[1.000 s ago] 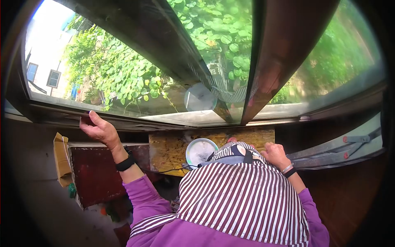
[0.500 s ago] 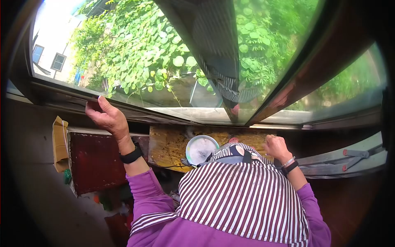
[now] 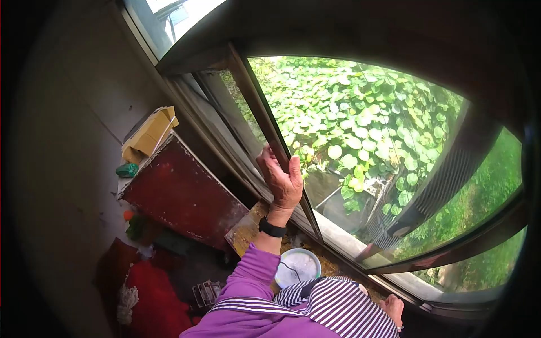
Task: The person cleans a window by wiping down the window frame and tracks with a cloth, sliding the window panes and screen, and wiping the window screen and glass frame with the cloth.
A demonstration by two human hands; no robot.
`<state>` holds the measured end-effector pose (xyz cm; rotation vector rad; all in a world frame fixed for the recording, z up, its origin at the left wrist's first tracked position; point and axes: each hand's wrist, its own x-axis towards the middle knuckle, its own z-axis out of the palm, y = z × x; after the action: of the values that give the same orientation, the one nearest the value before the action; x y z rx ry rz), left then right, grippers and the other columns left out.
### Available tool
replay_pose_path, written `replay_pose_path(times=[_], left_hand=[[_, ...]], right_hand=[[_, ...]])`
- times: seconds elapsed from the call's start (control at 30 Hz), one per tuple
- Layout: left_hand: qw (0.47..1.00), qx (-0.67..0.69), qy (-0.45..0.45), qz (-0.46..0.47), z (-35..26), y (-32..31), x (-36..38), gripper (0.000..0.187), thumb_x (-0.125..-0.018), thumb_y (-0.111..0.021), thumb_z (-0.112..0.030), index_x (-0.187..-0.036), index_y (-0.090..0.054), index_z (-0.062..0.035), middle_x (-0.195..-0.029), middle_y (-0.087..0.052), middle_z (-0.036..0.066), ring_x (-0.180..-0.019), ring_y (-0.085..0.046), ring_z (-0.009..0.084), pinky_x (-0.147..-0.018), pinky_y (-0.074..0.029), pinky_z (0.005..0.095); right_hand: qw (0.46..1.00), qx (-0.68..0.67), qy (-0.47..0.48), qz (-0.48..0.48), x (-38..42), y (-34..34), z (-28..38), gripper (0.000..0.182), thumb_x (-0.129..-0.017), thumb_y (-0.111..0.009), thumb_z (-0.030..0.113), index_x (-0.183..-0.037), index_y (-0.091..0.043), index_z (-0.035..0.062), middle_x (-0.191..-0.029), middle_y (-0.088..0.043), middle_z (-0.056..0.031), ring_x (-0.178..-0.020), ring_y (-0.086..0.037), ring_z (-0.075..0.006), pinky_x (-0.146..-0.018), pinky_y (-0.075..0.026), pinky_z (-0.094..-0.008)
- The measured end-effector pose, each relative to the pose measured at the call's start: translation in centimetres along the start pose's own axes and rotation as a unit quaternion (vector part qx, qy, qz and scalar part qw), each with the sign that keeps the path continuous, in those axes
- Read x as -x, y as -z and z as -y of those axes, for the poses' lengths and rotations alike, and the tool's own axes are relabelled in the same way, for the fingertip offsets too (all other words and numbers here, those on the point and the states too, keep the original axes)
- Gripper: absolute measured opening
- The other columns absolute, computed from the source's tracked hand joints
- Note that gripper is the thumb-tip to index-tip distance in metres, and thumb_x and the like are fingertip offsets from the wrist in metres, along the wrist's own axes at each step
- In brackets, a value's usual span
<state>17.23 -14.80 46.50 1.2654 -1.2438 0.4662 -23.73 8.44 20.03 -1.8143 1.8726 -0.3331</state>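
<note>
The left fingers (image 3: 267, 160) are bent in on the near side of the dark frame (image 3: 255, 101), with the thumb on its glass side; the left hand (image 3: 285, 185) appears closed about this upright, though the fingertips are partly hidden. The frame thus lies right at the fingers, between them and the thumb, its long axis slanting from upper left to lower right and passing above and below the grip. The left hand is the nearer one, touching it. Just right of it is the glass, with leaves (image 3: 360, 127) beyond.

Below the left wrist, the bowl (image 3: 309, 263) is on the counter (image 3: 243, 232), well apart from the fingers. The right hand (image 3: 392, 307) is low and right, well away from that upright, near the sill (image 3: 418, 292); its fingers are loosely curled, and whether they hold anything I cannot tell. Leftward is a red cabinet (image 3: 179, 194).
</note>
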Motion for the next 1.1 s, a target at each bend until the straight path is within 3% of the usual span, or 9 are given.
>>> replay_pose_path(times=[0.07,0.13,0.23,0.4,0.73,0.8,0.83,0.87,1.1], left_hand=[[0.997,-0.063,-0.052,0.002,1.2,-0.4,0.5,0.056,-0.087,-0.057,-0.033,-0.12,-0.035,0.0052,-0.099,-0.044,0.016,-0.086,-0.046,0.0288,-0.076,-0.039,0.0365],[0.999,-0.031,-0.017,0.012,1.2,-0.7,0.8,0.053,-0.082,-0.063,-0.025,-0.118,-0.036,0.0025,-0.096,-0.045,0.02,-0.085,-0.049,0.037,-0.073,-0.041,0.0434],[1.0,-0.019,-0.006,-0.004,0.9,-1.0,0.6,0.046,-0.08,-0.065,-0.022,-0.111,-0.039,0.0001,-0.088,-0.046,0.017,-0.075,-0.051,0.0356,-0.063,-0.043,0.0425],[1.0,0.008,0.01,0.002,-0.2,-1.2,1.1,0.046,-0.08,-0.066,-0.025,-0.109,-0.039,-0.0011,-0.086,-0.047,0.016,-0.071,-0.054,0.0348,-0.059,-0.044,0.0405],[0.999,0.029,0.01,0.015,-0.4,-1.1,0.8,0.044,-0.079,-0.065,-0.024,-0.11,-0.043,-0.0018,-0.089,-0.049,0.017,-0.073,-0.055,0.0373,-0.06,-0.045,0.0418],[0.999,0.001,-0.031,0.012,-0.1,-0.5,0.1,0.043,-0.08,-0.065,-0.023,-0.11,-0.043,-0.0008,-0.088,-0.048,0.017,-0.072,-0.055,0.0376,-0.06,-0.045,0.0412],[0.999,0.032,-0.02,0.016,-0.3,-0.4,0.0,0.035,-0.083,-0.059,-0.018,-0.111,-0.045,-0.0009,-0.09,-0.05,0.016,-0.079,-0.053,0.034,-0.07,-0.043,0.0389],[0.998,0.051,0.024,0.032,-0.8,-0.3,-0.2,0.034,-0.084,-0.059,-0.017,-0.11,-0.045,-0.0012,-0.09,-0.05,0.015,-0.078,-0.053,0.0314,-0.07,-0.044,0.0373],[0.996,0.072,0.033,0.051,-2.1,-0.4,0.6,0.039,-0.085,-0.06,-0.023,-0.112,-0.043,-0.001,-0.092,-0.053,0.014,-0.08,-0.056,0.0273,-0.073,-0.045,0.0349]], right_hand=[[1.0,0.012,0.007,0.024,-0.5,0.1,-0.4,0.023,-0.067,-0.064,0.024,-0.065,-0.054,0.0041,-0.061,-0.057,-0.0175,-0.061,-0.058,-0.0358,-0.058,-0.046,-0.0436],[0.996,0.03,-0.012,0.087,0.0,1.1,0.5,0.028,-0.075,-0.058,0.031,-0.072,-0.054,0.0039,-0.068,-0.059,-0.021,-0.069,-0.059,-0.0391,-0.063,-0.046,-0.0463],[0.997,0.029,0.013,0.072,-0.5,1.8,0.8,0.028,-0.077,-0.059,0.03,-0.073,-0.054,0.0031,-0.069,-0.059,-0.0212,-0.068,-0.058,-0.0391,-0.063,-0.046,-0.0461],[0.997,0.032,0.047,0.058,-2.0,2.6,1.2,0.028,-0.079,-0.06,0.029,-0.076,-0.055,0.0019,-0.07,-0.059,-0.0216,-0.068,-0.058,-0.039,-0.062,-0.046,-0.0456],[0.99,0.015,0.136,0.029,-2.7,3.8,0.7,0.028,-0.083,-0.061,0.026,-0.081,-0.056,-0.0007,-0.073,-0.059,-0.0224,-0.067,-0.058,-0.0389,-0.06,-0.047,-0.0448],[0.994,0.077,-0.008,0.081,-4.5,2.6,-0.1,0.026,-0.067,-0.068,0.028,-0.064,-0.056,0.005,-0.06,-0.059,-0.0172,-0.061,-0.059,-0.0357,-0.058,-0.046,-0.0438],[0.995,0.062,0.008,0.077,-3.6,3.6,1.3,0.029,-0.066,-0.07,0.024,-0.057,-0.052,0.0026,-0.062,-0.059,-0.0186,-0.059,-0.059,-0.0356,-0.056,-0.046,-0.0446],[0.995,0.067,0.029,0.061,-3.2,4.0,1.9,0.029,-0.068,-0.07,0.025,-0.06,-0.053,0.0029,-0.061,-0.058,-0.0179,-0.058,-0.058,-0.0367,-0.056,-0.046,-0.0449],[0.996,0.052,0.025,0.07,-2.6,3.9,2.2,0.025,-0.068,-0.069,0.021,-0.062,-0.055,0.0022,-0.06,-0.058,-0.0182,-0.06,-0.059,-0.0363,-0.057,-0.046,-0.0445]])
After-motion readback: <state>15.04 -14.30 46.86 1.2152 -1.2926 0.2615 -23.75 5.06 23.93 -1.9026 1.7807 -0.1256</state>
